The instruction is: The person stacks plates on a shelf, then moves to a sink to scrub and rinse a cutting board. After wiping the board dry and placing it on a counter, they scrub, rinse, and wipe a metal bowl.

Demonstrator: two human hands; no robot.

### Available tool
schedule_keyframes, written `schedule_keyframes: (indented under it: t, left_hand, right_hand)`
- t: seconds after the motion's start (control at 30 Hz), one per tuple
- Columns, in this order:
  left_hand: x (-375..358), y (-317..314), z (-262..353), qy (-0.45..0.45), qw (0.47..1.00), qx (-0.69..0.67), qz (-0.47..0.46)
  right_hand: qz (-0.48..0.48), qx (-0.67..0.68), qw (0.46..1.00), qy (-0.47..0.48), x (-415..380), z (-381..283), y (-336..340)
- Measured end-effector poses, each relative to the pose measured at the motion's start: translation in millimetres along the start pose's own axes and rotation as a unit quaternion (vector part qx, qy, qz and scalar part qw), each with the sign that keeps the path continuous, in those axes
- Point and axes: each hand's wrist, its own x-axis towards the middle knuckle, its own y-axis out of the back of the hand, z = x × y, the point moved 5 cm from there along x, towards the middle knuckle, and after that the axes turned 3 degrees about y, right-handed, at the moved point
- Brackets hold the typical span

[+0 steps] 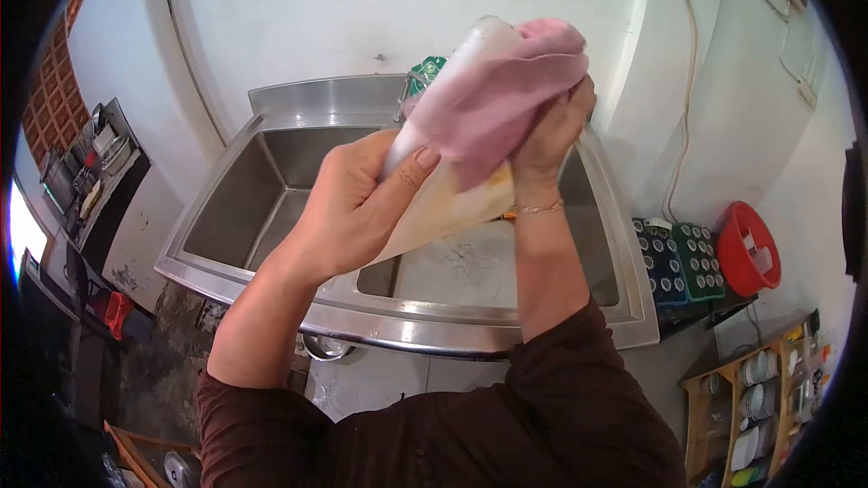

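Note:
Above the right basin, my left hand point(357, 203) is closed around the near end of a pale cutting board point(452, 212), thumb on its white edge. The board is tilted, with its yellowish face turned down toward me. A pink cloth point(506, 104) is draped over the board's upper part. My right hand point(556, 131) is closed on this cloth, pressing it against the board; most of its fingers are hidden behind the folds. Below is the steel double sink point(334, 325), with white suds or water in the right basin.
Behind the sink's back edge, a green object point(427, 72) hangs near the faucet. To the right stand dark crates point(696, 258) of glasses and a red basin point(749, 248). A wooden dish rack point(723, 398) is at lower right. A metal bowl point(325, 348) sits below the sink.

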Motion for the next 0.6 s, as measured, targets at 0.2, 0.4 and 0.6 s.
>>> schedule_keyframes:
  t: [0.2,0.4,0.6]
  left_hand:
    - [-7.9,16.7,6.2,-0.058,0.997,0.013,0.052]
    - [2.5,38.0,-10.1,0.033,0.996,-0.035,0.078]
    - [-10.8,49.7,-0.6,0.041,0.993,-0.059,0.091]
  right_hand:
    - [-0.126,-0.126,0.982,-0.066,20.0,18.4,34.9]
    - [-0.326,-0.378,0.863,-0.082,14.6,45.7,71.3]
    - [-0.37,-0.65,0.644,0.163,72.6,-12.0,132.4]
